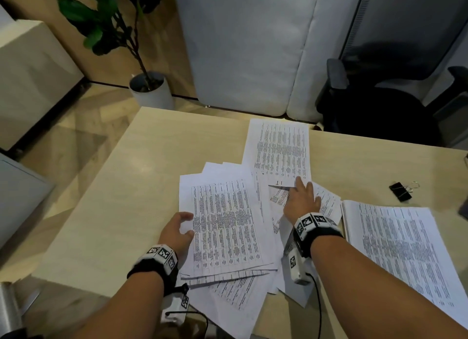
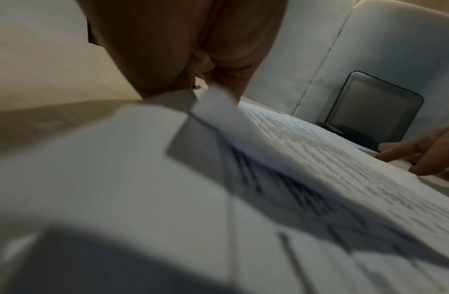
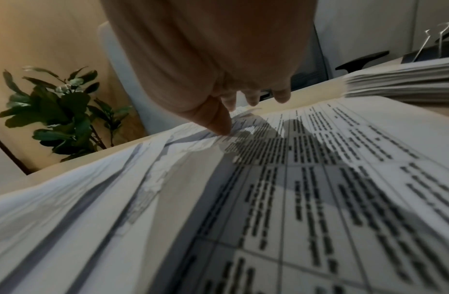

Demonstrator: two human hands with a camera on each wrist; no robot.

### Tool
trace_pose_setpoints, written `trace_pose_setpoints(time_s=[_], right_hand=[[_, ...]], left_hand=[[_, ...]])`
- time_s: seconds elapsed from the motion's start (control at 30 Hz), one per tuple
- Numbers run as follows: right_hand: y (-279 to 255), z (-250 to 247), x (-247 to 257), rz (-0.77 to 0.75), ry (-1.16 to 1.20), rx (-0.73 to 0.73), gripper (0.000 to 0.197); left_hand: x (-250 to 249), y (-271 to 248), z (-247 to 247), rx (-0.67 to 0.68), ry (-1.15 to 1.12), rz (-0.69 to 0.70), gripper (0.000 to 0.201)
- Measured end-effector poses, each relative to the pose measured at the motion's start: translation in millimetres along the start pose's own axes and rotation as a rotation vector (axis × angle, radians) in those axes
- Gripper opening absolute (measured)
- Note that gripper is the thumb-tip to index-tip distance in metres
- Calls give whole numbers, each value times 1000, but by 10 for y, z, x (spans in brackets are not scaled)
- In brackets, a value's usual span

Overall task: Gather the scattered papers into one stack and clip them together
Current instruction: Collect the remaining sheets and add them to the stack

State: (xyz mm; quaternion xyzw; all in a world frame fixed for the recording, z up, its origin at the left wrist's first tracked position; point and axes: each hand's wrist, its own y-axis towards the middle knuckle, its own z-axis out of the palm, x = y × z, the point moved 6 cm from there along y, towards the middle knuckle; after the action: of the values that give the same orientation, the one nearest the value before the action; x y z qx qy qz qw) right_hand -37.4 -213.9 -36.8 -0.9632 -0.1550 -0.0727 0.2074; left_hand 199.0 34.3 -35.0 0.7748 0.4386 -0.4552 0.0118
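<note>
Printed sheets lie scattered on the pale wooden table [image 1: 141, 166]. My left hand [image 1: 186, 224] curls thumb and fingers round the left edge of the middle pile [image 1: 225, 224]; the left wrist view shows that edge [image 2: 213, 103] lifted between my fingertips. My right hand [image 1: 302, 189] lies flat with straight fingers on the overlapping sheets, at the near end of the far sheet [image 1: 281, 148]. In the right wrist view its thumb [image 3: 218, 123] presses the paper. A tidier stack [image 1: 400, 250] lies at the right. A black binder clip [image 1: 401, 191] sits beyond it, apart from both hands.
A potted plant [image 1: 152, 90] stands on the floor past the table's far left corner. A black office chair [image 1: 379, 108] and white cushions [image 1: 253, 47] are behind the table. Some sheets overhang the near table edge [image 1: 228, 313]. Bare tabletop lies left of the papers.
</note>
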Motion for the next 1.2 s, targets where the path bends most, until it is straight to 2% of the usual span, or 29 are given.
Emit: trace_pose_setpoints(time_s=[0.1, 0.17, 0.27, 0.33, 0.4, 0.47, 0.57, 0.67, 0.73, 0.8, 0.87, 0.93, 1.0, 1.03, 1.1, 1.13, 1.2], right_hand=[[-14, -55, 34, -24, 19, -40, 60], [-74, -180, 63, -38, 15, -147, 54], [-194, -413, 115, 12, 8, -297, 39], [-270, -511, 165, 30, 1, -340, 36], [-335, -549, 270, -48, 60, -358, 34], [-410, -555, 424, -188, 302, -308, 32], [-580, -531, 681, -281, 695, -73, 29], [-728, -499, 863, -192, 1091, 71, 32], [-804, -502, 965, -113, 1387, 183, 36], [-883, -589, 1078, -122, 1580, 261, 38], [-955, -707, 1171, -181, 1712, 311, 37], [-1001, -795, 1221, -229, 1823, 342, 37], [-996, -848, 1182, -247, 1788, 284, 46], [-969, -856, 1121, -253, 1668, 212, 51], [-875, -817, 936, -247, 1298, 32, 56], [-821, -767, 815, -222, 1087, -51, 57], [-739, -588, 561, -108, 764, -96, 68]], left_hand=[[22, -4, 33, 13, -117, -47, 34], [36, -13, 27, -17, -166, -75, 37], [-7, -41, -102, -189, -183, -75, 40], [-44, -44, -147, -275, -180, -40, 41], [-160, -71, -150, -308, -211, 3, 42], [-335, -121, -121, -281, -214, 81, 40], [-605, -253, 11, -112, -93, 206, 38], [-716, -315, 165, 11, 21, 276, 68], [-732, -338, 239, 38, -7, 288, 72], [-820, -390, 269, 38, -36, 343, 62], [-909, -456, 251, 4, -99, 373, 44], [-892, -438, 207, -100, -157, 314, 25], [-720, -368, 203, -145, -262, 198, 29], [-661, -359, 187, -142, -352, 134, 24], [-536, -359, 146, -97, -473, 43, 17], [-501, -354, 108, -68, -489, 40, 18], [-529, -419, 1, -13, -533, 52, 23]])
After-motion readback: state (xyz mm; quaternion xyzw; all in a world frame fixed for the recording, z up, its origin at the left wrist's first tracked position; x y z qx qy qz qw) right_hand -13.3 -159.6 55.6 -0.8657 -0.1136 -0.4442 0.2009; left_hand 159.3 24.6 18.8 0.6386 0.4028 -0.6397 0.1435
